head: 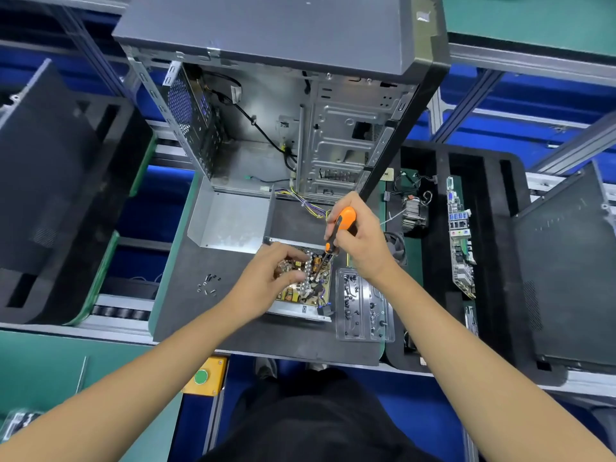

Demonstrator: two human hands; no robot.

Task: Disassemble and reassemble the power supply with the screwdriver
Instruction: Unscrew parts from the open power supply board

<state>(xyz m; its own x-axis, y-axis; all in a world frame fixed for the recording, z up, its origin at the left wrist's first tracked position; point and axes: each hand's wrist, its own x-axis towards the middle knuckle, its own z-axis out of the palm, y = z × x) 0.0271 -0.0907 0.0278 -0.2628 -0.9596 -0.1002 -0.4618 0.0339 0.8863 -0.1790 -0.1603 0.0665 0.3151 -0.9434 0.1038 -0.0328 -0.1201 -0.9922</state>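
Orange-handled screwdriver (336,233): it stood nearly upright in the head view, its tip down among the parts on the circuit board.
Right hand (358,240): its fingers were curled round the screwdriver's handle, gripping it from above.
Left hand (271,278): it lay over the left part of the board, fingers bent down onto the parts; whether it pinched anything could not be told.
Power supply (305,285): opened, its tan circuit board bare in a shallow metal tray, it sat on the dark mat (200,315) just in front of the computer case.
Metal cover (230,221): a bent grey sheet lay on the mat just behind and to the left of the power supply.
Screws (208,284): a small loose cluster lay on the mat to the left of the power supply, apart from it.
Plastic tray (363,305): clear, with small dark pieces in its pockets, it lay just right of the power supply.
Computer case (283,111): it stood open-sided behind the work, yellow wires trailing from its lower edge toward the right hand.
Motherboard (461,241): it stood on edge in a black foam holder well to the right.
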